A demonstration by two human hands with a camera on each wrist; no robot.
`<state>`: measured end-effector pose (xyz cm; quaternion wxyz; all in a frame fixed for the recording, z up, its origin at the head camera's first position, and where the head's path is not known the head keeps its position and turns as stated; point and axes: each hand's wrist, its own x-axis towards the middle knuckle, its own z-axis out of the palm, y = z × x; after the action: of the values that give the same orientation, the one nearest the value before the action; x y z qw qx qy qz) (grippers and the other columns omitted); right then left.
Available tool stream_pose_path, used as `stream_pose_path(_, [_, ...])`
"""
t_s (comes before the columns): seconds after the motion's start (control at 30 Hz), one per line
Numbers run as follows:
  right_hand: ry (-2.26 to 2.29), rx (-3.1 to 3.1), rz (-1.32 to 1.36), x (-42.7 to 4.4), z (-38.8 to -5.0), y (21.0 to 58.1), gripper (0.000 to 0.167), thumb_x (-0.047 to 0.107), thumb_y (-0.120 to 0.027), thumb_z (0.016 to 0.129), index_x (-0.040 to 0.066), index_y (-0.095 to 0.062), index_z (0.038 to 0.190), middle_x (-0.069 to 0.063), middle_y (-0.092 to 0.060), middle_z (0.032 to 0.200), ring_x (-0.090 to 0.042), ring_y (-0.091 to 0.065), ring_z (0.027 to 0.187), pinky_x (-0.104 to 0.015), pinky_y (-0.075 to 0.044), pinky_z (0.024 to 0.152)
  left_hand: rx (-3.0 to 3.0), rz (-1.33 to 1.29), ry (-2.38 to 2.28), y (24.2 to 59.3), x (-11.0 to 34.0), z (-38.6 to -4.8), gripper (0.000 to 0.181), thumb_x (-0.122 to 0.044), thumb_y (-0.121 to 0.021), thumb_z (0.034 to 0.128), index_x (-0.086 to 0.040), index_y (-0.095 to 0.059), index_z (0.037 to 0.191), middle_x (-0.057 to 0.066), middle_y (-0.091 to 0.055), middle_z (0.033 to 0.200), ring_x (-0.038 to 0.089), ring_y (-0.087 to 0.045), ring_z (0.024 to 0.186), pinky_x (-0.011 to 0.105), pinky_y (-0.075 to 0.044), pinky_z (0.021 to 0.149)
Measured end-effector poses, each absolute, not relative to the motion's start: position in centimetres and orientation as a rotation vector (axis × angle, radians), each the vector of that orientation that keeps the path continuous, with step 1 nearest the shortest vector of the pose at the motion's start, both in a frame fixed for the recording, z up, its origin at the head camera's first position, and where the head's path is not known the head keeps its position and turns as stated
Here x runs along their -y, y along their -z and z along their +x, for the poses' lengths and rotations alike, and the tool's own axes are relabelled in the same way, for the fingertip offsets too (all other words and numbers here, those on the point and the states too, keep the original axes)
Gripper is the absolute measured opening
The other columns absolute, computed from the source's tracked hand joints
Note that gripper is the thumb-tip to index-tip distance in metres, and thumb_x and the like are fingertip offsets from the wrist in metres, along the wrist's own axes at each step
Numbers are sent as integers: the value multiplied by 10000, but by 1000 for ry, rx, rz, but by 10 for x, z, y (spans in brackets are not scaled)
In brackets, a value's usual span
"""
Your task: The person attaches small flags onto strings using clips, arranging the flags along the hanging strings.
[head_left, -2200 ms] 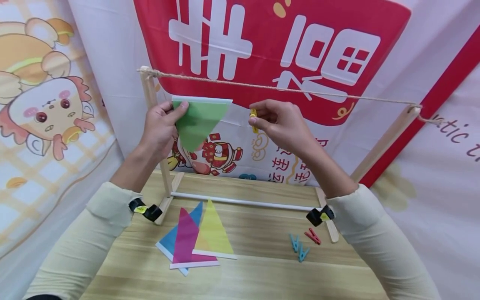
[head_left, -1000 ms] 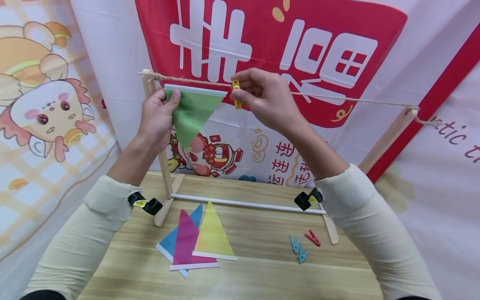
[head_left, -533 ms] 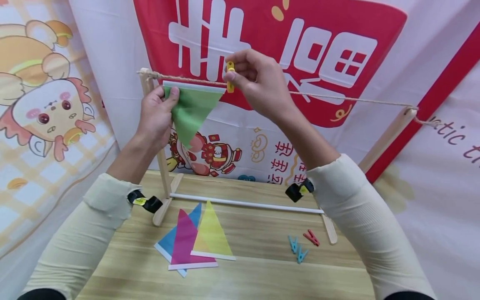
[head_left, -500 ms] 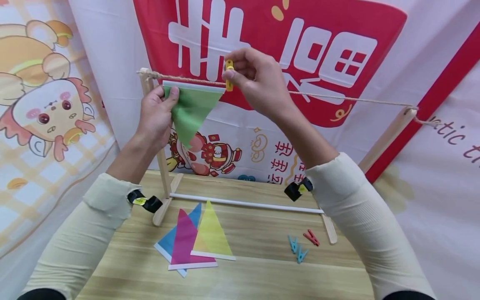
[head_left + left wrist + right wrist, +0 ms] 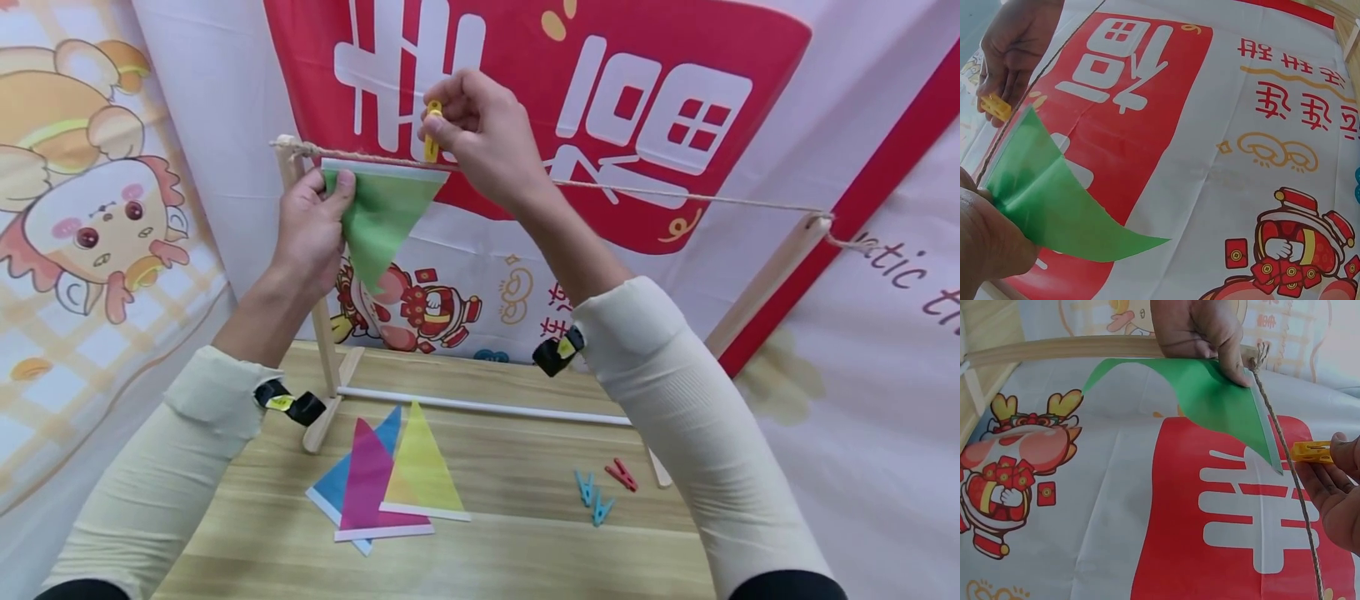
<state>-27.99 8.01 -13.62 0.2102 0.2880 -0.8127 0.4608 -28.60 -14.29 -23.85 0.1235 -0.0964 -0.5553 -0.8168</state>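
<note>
My left hand pinches the left top corner of a green triangular pennant between thumb and fingers. The pennant's white top edge lies along the twine, near the left post. My right hand pinches a yellow clothespin just above the twine, over the right half of that edge. In the right wrist view, the clothespin points at the twine from the side opposite the pennant. The left wrist view shows the pennant hanging with its tip curled.
Blue, magenta and yellow pennants overlap on the wooden table. Two blue clothespins and a red one lie to the right. Wooden posts hold the twine, with a white rod below.
Both hands have risen, bringing the green pennant up and left to the twine. My right hand has carried the yellow clothespin left and up, from below the twine to above it.
</note>
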Motion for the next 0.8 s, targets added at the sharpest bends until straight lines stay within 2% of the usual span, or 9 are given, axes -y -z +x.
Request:
stream_pose_path(0.33, [-1352, 2246, 745, -56, -287, 134, 226, 188, -740, 1095, 32, -741, 1259, -97, -771, 1135, -147, -749, 997, -213, -646, 982, 1626, -281, 2381, 238, 143, -284, 480, -304, -643, 1113, -127, -632, 1560, 12, -593, 1574, 218, -559, 1490, 402, -453, 1342])
stream_pose_path(0.8, [-1309, 2311, 727, -34, -293, 133, 175, 158, -735, 1102, 16, -763, 1201, -111, -779, 1131, -122, -688, 944, -232, -634, 905, 1617, -268, 2412, 235, 144, -284, 461, -313, -627, 1121, -106, -633, 1534, 3, -590, 1556, 217, -563, 1508, 367, -471, 1323])
